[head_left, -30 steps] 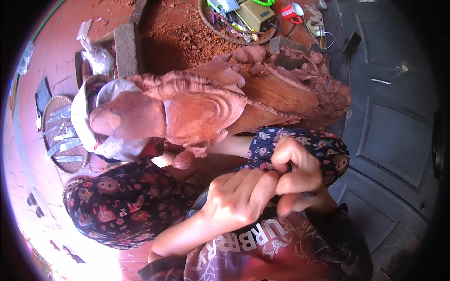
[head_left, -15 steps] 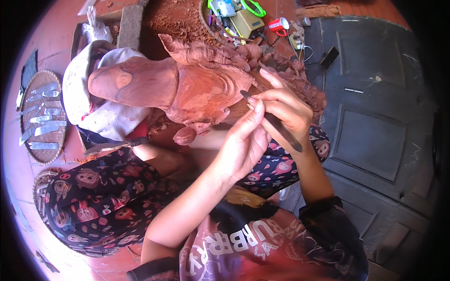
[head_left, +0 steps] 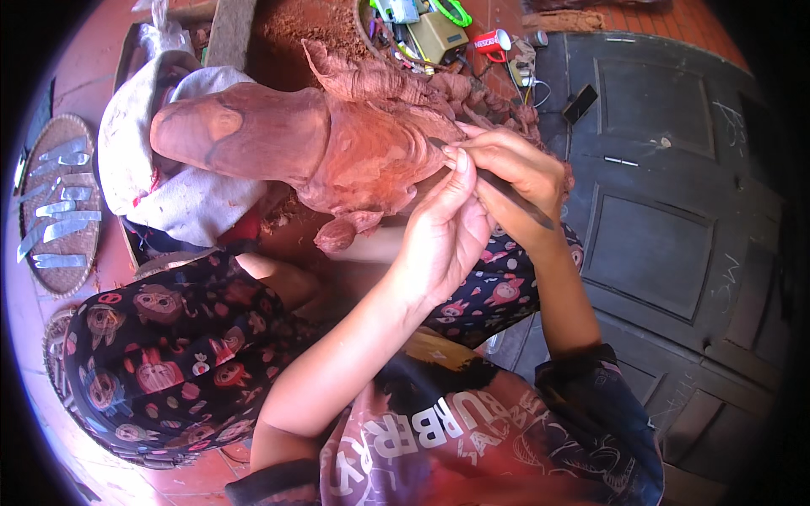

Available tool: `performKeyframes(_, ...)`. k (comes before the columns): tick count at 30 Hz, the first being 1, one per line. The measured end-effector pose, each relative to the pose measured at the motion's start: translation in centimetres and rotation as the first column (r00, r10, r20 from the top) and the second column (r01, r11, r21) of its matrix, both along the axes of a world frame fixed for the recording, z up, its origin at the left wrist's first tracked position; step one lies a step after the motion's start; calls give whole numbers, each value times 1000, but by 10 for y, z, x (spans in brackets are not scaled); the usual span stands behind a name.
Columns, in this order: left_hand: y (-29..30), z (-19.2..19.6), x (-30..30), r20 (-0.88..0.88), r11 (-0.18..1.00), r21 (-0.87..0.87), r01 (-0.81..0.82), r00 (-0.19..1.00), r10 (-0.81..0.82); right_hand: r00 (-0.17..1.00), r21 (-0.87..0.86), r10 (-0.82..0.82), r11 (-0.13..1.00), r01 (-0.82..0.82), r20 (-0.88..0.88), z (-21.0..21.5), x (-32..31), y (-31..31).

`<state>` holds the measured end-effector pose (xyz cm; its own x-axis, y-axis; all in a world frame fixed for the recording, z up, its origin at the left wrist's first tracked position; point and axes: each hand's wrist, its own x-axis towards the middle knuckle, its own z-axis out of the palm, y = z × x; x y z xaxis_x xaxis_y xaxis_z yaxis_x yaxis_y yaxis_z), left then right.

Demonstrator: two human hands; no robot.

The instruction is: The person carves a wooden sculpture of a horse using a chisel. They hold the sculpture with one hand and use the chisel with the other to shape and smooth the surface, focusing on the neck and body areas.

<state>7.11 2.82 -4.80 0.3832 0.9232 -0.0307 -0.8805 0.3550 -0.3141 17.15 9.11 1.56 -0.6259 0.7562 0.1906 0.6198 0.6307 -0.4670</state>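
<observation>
A reddish wood carving (head_left: 371, 156) lies across the upper middle, its smooth rounded end (head_left: 228, 131) to the left and ruffled carved shapes along its far side. A thin dark metal carving chisel (head_left: 516, 201) slants over its right part, the tip against or just above the curved grooves. My right hand (head_left: 527, 169) is closed around the chisel, fingers stretched toward the tip. From the near side my left hand (head_left: 447, 219) meets it, thumb raised and pressed by the tip. The left fingertips are partly hidden. A white cloth (head_left: 198, 202) sits under the rounded end.
Several flat metal blades (head_left: 69, 228) lie on a round woven tray (head_left: 84, 274) at far left. Beyond the carving are wood shavings (head_left: 295, 25), a basket of small items and a red mug (head_left: 491, 44). Dark panelled boards (head_left: 658, 244) and a phone (head_left: 580, 103) are on the right.
The whole view has shifted slightly, moving the carving up and left. The chisel's rear end has swung upward, so it lies at a flatter slant. Both hands keep their hold.
</observation>
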Motion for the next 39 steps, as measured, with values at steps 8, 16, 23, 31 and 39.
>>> performKeyframes(8, -8, 10, -4, -55, 999, -13, 41, 998, -41, 997, -10, 62, 998, -61, 42, 13, 1, -4)
performKeyframes(16, -24, 12, -34, -957, 929, 278, 244, 158, 244, 879, -314, -439, 875, 369, -189, 52, 18, -43)
performKeyframes(23, -34, 28, -29, -750, 745, 614, 262, -102, 654, 866, -547, -499, 736, 399, -38, 57, 28, -64)
performKeyframes(31, -46, 46, -35, -837, 829, 527, 184, -57, 544, 981, 303, -191, 937, 173, 33, 15, 5, -64)
performKeyframes(39, -42, 50, -49, -859, 823, 504, 260, 50, 510, 994, 336, -104, 937, 94, 13, 6, 0, -54)
